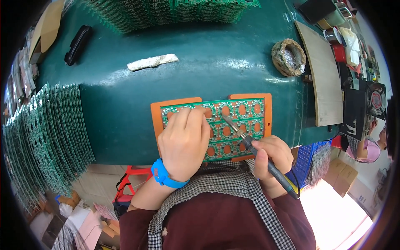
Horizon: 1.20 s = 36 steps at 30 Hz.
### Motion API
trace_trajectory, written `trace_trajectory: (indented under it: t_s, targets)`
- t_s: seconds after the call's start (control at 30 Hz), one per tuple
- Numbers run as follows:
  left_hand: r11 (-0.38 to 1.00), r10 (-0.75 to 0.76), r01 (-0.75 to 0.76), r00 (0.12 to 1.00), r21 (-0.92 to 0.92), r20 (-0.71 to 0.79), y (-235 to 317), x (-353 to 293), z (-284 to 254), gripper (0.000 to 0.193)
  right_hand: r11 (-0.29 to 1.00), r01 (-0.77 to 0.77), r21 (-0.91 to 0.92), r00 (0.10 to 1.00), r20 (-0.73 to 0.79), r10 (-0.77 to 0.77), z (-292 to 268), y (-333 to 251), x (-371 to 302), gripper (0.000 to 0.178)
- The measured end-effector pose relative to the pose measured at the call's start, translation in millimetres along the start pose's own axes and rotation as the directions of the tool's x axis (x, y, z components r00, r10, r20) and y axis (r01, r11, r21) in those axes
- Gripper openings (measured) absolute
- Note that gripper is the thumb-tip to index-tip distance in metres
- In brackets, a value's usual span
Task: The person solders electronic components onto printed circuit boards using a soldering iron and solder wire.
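A green circuit board panel (pixel 246 121) with rows of round cut-outs lies in an orange frame (pixel 268 121) at the table's near edge. My right hand (pixel 273 156) is closed round the grip of a soldering iron (pixel 248 143), and its metal tip points down at the panel's upper middle. Over the panel's left part, my left hand (pixel 185 139) has its fingers bent and pressed together, the fingertips down by the top row. Anything pinched there is hidden behind the fingers. A blue wristband (pixel 164 175) circles my left wrist.
Stacked green boards stand at the far edge (pixel 166 14) and at the left (pixel 50 137). A whitish strip (pixel 153 62), a black case (pixel 78 45) and a rough round bowl (pixel 288 57) sit on the table (pixel 208 46). At the right are a wooden board (pixel 320 75) and a fan (pixel 376 100).
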<state>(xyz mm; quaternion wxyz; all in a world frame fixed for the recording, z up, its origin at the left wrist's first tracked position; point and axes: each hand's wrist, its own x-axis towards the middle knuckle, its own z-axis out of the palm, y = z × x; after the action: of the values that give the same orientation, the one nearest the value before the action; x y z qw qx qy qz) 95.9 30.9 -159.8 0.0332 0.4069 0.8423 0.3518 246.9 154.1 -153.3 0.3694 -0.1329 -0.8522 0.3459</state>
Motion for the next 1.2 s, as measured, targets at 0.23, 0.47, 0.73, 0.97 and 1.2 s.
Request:
trace_trajectory:
  t_s: [0.23,0.47,0.73,0.97,1.2]
  targets:
    - [1.0,-0.014,0.015,0.999,-0.028,0.041,-2.0,-0.8,3.0,0.015,0.999,-0.035,-0.021,0.997,0.073,0.037,10.4,-0.2,3.3,0.008]
    - [0.996,0.035,-0.029,0.996,-0.079,0.081,-2.9,-0.1,-0.4,0.016,0.999,-0.047,0.005,0.998,0.032,0.047,4.6,-0.7,1.6,0.007]
    - [0.991,0.045,-0.036,0.996,-0.128,0.072,1.2,-6.2,8.6,0.018,0.982,-0.19,0.018,0.982,0.024,0.19,-7.6,3.7,-0.9,0.002]
    - [0.989,0.095,-0.084,0.992,-0.119,0.088,1.0,-5.1,3.2,0.019,0.991,-0.129,-0.018,0.991,0.043,0.13,-7.0,2.4,-3.2,0.008]
    - [0.987,0.024,-0.012,0.997,-0.16,0.074,-3.6,-24.6,-7.8,0.019,1.0,0.027,0.013,0.993,0.111,-0.029,-11.9,-12.9,-12.2,0.014]
